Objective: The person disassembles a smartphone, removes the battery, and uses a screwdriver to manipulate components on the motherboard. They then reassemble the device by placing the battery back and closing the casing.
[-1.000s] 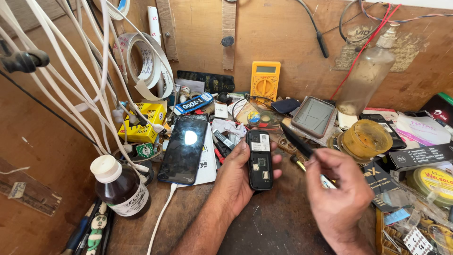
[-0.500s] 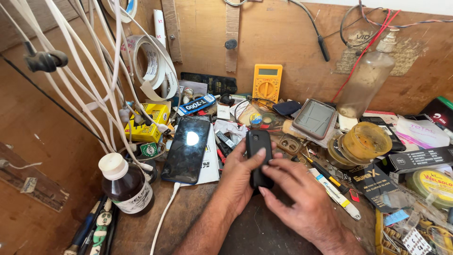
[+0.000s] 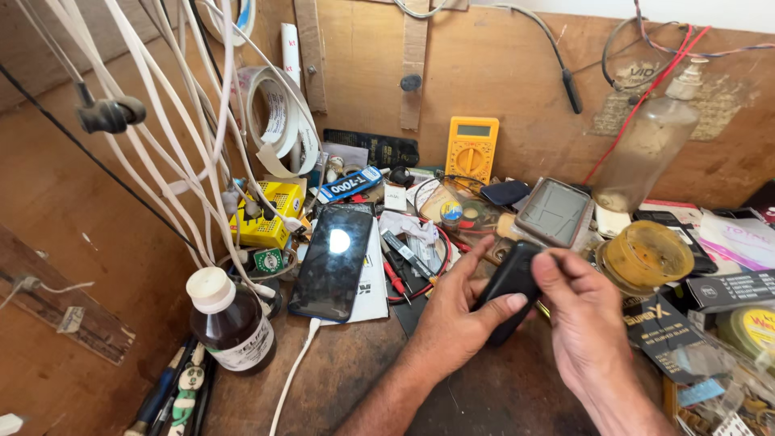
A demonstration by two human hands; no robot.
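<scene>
Small black phone (image 3: pixel 510 284) held just above the table (image 3: pixel 355 379), near the middle, between both hands. Long axis tilted, running from near-left up toward far-right, dark back turned toward the camera. Left hand (image 3: pixel 452 319) under and to the left of it, palm cupped, thumb (image 3: pixel 502 305) laid across the lower part of the back, fingers curled round the far edge: closed on the phone. Right hand (image 3: pixel 585 311) coming in from the right, wrist low and near, fingers bent, fingertips (image 3: pixel 542 266) pinching the upper right edge of the same phone. Both hands touching it, so neither nearer than the other; left carrying the weight, right working at the top edge. Cannot tell whether anything small sits between the right fingertips and the casing.

Left of the hands, a large dark smartphone (image 3: pixel 333 260) flat on the table, screen up with a bright glare spot, white cable (image 3: pixel 292 375) running from its near end. Further left and nearer, a brown bottle with a white cap (image 3: pixel 228 316). Far side, against the wooden wall, a yellow multimeter (image 3: pixel 471 150) standing upright. Right of it a grey framed screen part (image 3: pixel 554 212) lying tilted, then a round amber-lidded tub (image 3: pixel 644 255) just right of the right hand. White wires (image 3: pixel 145 105) hanging at far left, rolls of tape (image 3: pixel 273 121) behind them
</scene>
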